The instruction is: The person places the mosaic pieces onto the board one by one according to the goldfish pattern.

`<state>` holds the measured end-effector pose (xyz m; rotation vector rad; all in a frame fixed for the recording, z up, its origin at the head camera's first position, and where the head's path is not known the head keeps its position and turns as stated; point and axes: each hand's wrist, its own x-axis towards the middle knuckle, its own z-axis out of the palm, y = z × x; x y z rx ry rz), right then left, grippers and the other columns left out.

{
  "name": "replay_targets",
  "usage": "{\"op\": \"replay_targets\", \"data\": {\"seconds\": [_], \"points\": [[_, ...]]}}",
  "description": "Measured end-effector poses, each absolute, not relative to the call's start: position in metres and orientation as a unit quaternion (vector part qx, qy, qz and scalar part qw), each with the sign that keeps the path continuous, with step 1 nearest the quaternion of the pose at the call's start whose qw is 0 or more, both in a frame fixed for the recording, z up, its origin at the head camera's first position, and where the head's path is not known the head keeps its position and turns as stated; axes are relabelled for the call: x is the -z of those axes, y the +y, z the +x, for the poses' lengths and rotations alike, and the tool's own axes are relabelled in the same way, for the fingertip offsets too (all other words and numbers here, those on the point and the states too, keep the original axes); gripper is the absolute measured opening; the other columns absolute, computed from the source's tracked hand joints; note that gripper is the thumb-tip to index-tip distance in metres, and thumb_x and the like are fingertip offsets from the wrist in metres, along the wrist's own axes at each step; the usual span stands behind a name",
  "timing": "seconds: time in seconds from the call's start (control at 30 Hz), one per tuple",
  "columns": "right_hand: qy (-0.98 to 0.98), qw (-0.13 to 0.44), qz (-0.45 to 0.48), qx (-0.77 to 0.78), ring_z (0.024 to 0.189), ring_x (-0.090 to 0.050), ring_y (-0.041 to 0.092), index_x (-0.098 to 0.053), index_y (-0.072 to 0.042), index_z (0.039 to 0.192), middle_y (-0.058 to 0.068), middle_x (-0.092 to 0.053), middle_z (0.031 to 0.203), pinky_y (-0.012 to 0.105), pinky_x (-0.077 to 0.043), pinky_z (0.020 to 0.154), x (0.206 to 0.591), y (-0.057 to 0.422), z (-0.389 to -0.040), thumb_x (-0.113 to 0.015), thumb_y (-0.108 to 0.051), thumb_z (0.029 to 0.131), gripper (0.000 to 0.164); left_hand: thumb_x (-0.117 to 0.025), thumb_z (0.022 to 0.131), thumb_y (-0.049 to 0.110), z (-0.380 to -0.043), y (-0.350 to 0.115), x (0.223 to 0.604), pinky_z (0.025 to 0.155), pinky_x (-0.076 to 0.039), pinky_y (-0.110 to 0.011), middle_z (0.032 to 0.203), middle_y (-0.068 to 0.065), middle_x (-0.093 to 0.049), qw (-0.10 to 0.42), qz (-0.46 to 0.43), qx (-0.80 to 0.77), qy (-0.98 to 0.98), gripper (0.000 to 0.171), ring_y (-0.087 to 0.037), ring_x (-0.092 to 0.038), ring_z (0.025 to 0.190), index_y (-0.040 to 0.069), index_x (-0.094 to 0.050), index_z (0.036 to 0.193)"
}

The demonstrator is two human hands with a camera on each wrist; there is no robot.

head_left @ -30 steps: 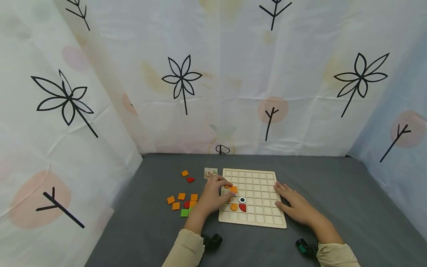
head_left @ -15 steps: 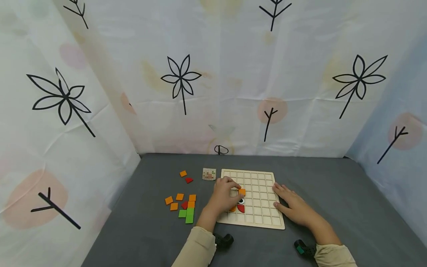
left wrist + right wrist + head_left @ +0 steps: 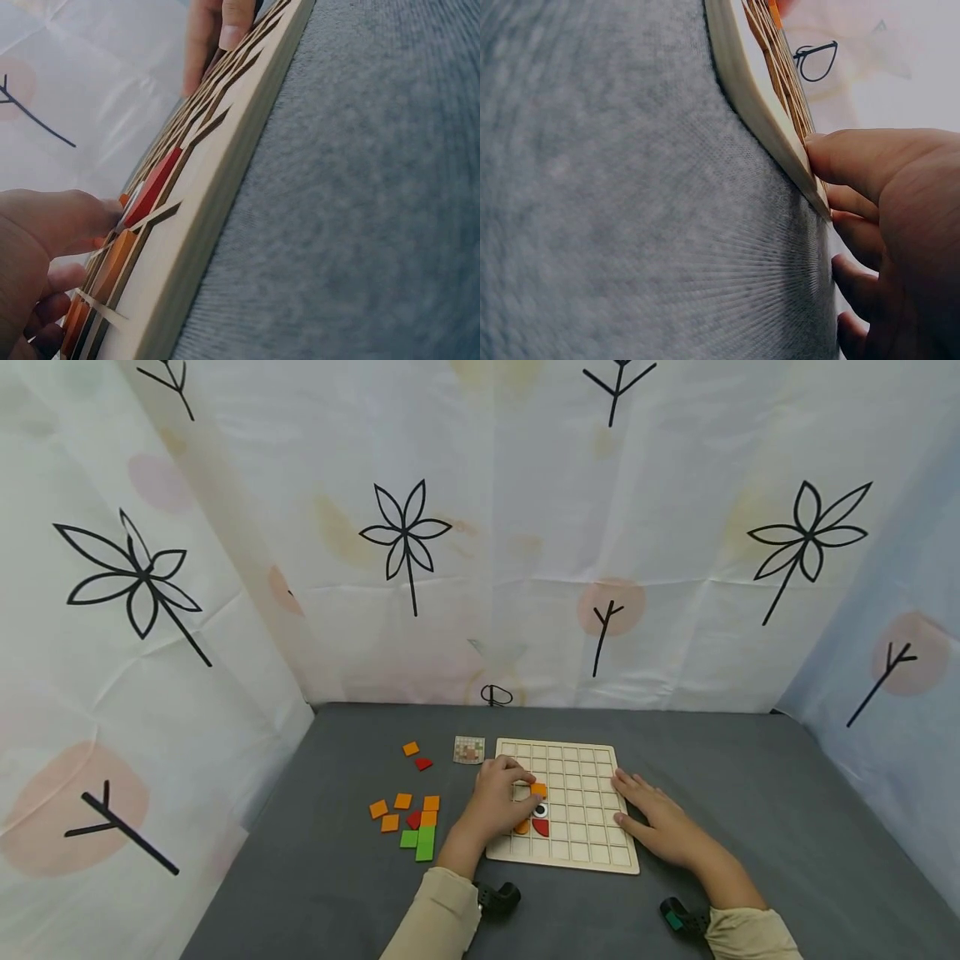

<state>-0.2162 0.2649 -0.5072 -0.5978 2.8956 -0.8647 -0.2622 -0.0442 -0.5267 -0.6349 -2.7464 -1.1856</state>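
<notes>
My left hand (image 3: 495,800) is over the left part of a wooden grid board (image 3: 588,814), thumb and fingertips pinching an orange square tile (image 3: 538,790). Just below that tile, a white eye piece with a black centre (image 3: 540,811) lies in the grid. Under it is a red quarter-round piece (image 3: 541,828), with a partly covered orange round piece (image 3: 522,828) to its left. In the left wrist view the red piece (image 3: 156,187) sits in its cell beside my thumb. My right hand (image 3: 663,828) rests at the board's right edge, fingers extended, thumb on the rim.
Left of the board lie several loose orange tiles (image 3: 390,822), green tiles (image 3: 425,843) and red pieces (image 3: 423,763). A small printed pattern card (image 3: 469,750) is near the board's upper left corner. Patterned cloth (image 3: 480,568) hangs behind the grey table (image 3: 337,893).
My left hand has moved right across the board with the orange square tile, to just above the eye piece. The pattern card is uncovered now. My right hand has stayed at the board's edge.
</notes>
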Motion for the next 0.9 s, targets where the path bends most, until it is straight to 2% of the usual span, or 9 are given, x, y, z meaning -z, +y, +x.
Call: {"op": "replay_targets", "data": {"seconds": [0.9], "points": [[0.940,0.026,-0.194,0.280,0.156,-0.027,0.054,-0.041,-0.001,0.162,0.024,-0.032,0.171,0.075,-0.021,0.121,0.5074,0.2647,-0.2168,-0.063,-0.034,0.107,0.068,-0.077,0.098,0.027,-0.2646,-0.0443,0.5333,0.101,-0.038,-0.048,0.122,0.001,-0.062,0.044,-0.215,0.398,-0.891,0.019,-0.021,-0.044,0.113,0.020,-0.082,0.116]]}}
